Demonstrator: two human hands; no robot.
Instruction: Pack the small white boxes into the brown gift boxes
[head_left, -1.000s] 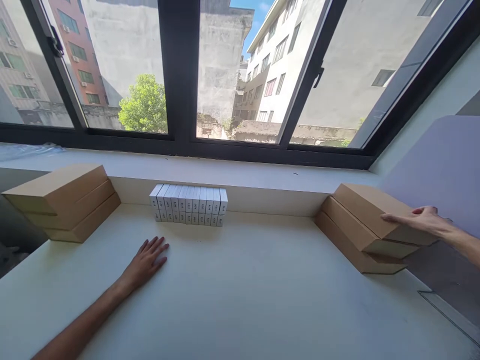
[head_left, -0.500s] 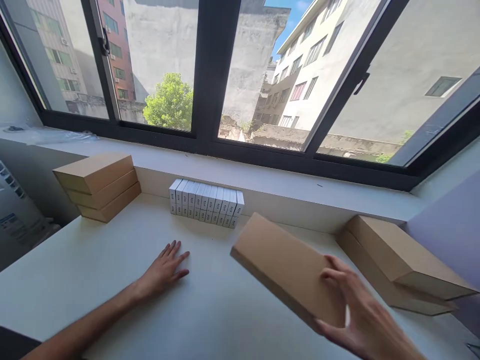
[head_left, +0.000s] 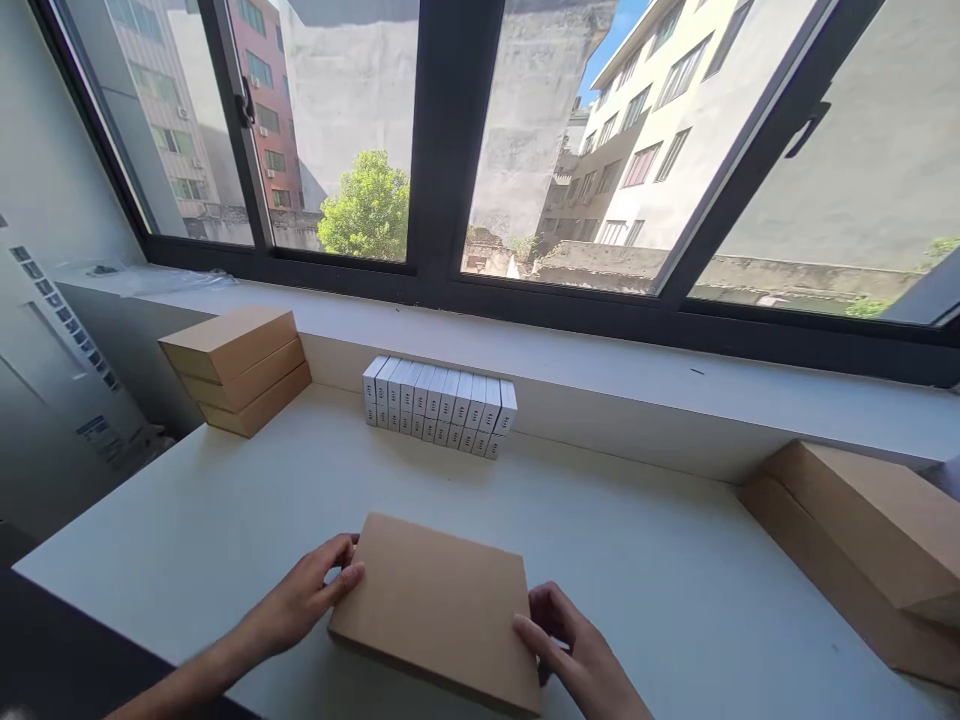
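Note:
A flat brown cardboard box (head_left: 439, 610) is at the near middle of the white table, its plain top facing up. My left hand (head_left: 311, 590) grips its left edge, thumb on top and fingers at the side. On the opposite edge, my right hand (head_left: 562, 640) is closed round the right side, with its thumb on the top near the edge. Fingers of both hands are partly hidden by the box. Beyond it, two layers of small white boxes (head_left: 442, 405) with dark print stand in a row against the low wall.
Three brown boxes (head_left: 240, 370) are stacked at the table's back left. Two more brown boxes (head_left: 862, 540) are stacked at the right. The white table (head_left: 637, 530) meets a ledge (head_left: 570, 360) under a dark-framed window. Clear plastic (head_left: 180, 282) lies on the ledge's left end.
My right hand has brought the tilted cardboard box left and down to the near middle. My left hand, earlier spread flat on the table, now holds the box's left edge. The view has turned right.

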